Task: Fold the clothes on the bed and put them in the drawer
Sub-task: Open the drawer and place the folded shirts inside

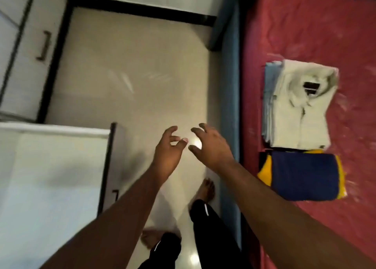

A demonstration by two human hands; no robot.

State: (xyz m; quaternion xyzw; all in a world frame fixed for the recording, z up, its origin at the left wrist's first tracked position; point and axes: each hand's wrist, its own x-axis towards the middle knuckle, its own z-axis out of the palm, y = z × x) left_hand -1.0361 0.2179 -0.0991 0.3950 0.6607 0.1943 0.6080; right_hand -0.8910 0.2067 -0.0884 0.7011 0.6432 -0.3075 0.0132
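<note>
Two folded piles lie on the red bed at the right. The farther pile has a folded cream shirt on top of pale blue clothes. The nearer one is a folded navy and yellow garment. An open white drawer stands at the lower left, its inside bare. My left hand and my right hand hover side by side above the floor, between the drawer and the bed. Both have loosely spread fingers and hold nothing.
The beige tiled floor lies between the bed's blue edge and the white cabinet with a dark handle at the upper left. My legs in black trousers and bare feet stand on the floor below my hands.
</note>
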